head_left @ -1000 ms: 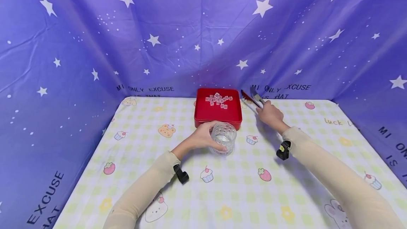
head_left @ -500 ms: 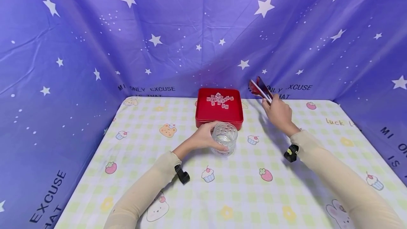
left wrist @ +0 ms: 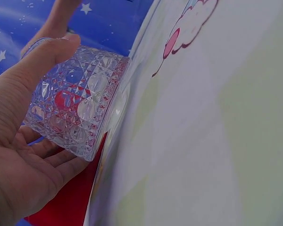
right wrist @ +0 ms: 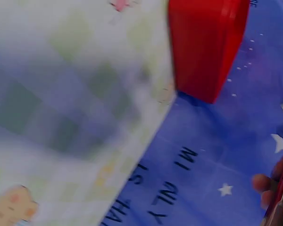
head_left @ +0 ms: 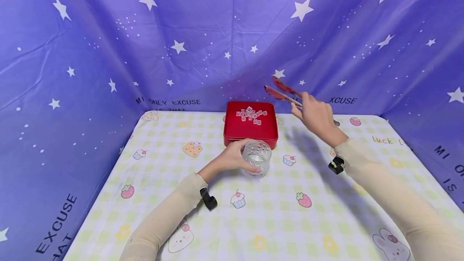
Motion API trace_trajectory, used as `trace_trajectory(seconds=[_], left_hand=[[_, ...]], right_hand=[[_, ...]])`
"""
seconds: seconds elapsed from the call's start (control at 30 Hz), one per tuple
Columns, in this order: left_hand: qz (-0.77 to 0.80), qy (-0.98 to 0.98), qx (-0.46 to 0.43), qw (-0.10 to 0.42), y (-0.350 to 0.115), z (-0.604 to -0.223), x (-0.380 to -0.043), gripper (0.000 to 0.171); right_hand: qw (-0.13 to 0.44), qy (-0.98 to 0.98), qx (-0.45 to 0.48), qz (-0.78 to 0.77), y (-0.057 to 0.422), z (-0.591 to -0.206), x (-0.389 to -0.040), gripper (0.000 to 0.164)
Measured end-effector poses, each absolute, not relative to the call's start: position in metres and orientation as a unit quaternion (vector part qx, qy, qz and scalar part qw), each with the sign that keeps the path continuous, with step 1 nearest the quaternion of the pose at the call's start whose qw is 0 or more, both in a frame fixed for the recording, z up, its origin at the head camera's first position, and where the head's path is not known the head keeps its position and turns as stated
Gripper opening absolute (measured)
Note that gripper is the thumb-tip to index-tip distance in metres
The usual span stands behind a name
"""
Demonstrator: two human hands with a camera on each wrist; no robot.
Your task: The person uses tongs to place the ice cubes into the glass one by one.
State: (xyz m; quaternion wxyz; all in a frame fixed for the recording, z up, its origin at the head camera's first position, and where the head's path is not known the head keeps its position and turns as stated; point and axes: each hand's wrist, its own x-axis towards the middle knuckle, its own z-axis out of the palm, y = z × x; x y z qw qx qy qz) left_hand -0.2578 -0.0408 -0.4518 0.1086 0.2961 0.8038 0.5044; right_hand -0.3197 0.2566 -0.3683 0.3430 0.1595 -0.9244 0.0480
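Observation:
A clear cut-glass tumbler (head_left: 258, 157) stands on the table just in front of the red tin. My left hand (head_left: 232, 157) grips it from the left, thumb on the near side; the left wrist view shows the patterned tumbler (left wrist: 80, 99) between thumb and fingers. My right hand (head_left: 316, 114) holds metal tongs (head_left: 284, 94) raised over the back of the table, right of the tin. Their two arms are spread apart and point left, with nothing between the tips. At the right wrist view's edge only some fingers (right wrist: 269, 186) and part of the tongs show.
Several small clear cubes (head_left: 250, 114) lie in a red square tin (head_left: 251, 132) at the back middle of the table. A checked tablecloth (head_left: 217, 228) covers the table. A purple star curtain (head_left: 203, 31) rises right behind it.
My right hand has lifted the tongs from the table's back edge, and their arms now swing left toward the tin and spread wider. The left hand and tumbler stay put.

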Motion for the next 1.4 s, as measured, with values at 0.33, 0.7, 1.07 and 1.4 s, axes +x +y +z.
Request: trace_trajectory(seconds=[0.33,0.7,1.07,1.4], left_hand=[[0.500,0.806,0.298,0.105,-0.042,-0.453,-0.259,0.085],[0.499,0.807,0.298,0.107,-0.041,-0.454,-0.259,0.085],[0.495,0.809,0.298,0.107,-0.042,-0.453,-0.260,0.084],[0.492,0.811,0.294,0.115,-0.043,-0.451,-0.260,0.085]], right_hand=[[0.343,-0.917,0.204,0.017,0.237,-0.346,-0.328,0.037],[0.486,-0.848,0.211,0.002,0.217,-0.344,-0.335,0.032],[0.402,-0.858,0.308,-0.085,0.222,-0.337,-0.358,0.031],[0.226,-0.901,0.339,-0.152,0.206,-0.322,-0.369,0.032]])
